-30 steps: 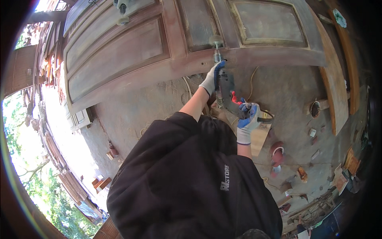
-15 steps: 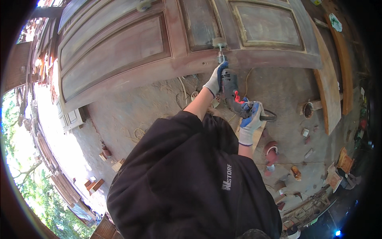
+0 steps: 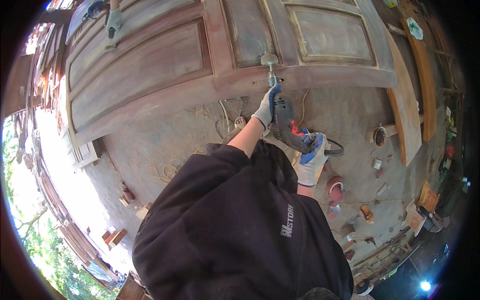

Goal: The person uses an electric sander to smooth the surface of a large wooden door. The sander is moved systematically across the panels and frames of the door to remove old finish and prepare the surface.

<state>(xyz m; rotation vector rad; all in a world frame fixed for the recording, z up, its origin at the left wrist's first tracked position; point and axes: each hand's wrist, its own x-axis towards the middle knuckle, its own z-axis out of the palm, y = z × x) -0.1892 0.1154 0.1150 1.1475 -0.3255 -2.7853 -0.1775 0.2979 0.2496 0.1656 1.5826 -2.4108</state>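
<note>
A dark grey power drill point(image 3: 283, 116) with a red trigger is in both of my gloved hands. My left hand point(image 3: 265, 106) is closed around its front, just behind the chuck. On the rear handle, my right hand point(image 3: 314, 154) is wrapped near the black cord. A round, pale sanding wheel point(image 3: 269, 59) on the drill's shaft is over the lower corner of a narrow recessed panel; whether it touches the wood I cannot tell. The panel belongs to a large reddish-brown wooden door point(image 3: 165, 96) lying in front of me, its finish patchy and dusty.
At the far left, another person's gloved hand point(image 3: 114, 22) is over the door beside a dark blue tool point(image 3: 94, 10). Long boards point(image 3: 407, 117) stand on the right. Cords point(image 3: 167, 172), a red-brown sanding roll point(image 3: 335, 189) and wood scraps point(image 3: 367, 214) lie on the floor.
The sanding wheel has shifted slightly left along the panel's lower edge, with both hands still on the drill. Another person's gloved hand has come into view at the far left.
</note>
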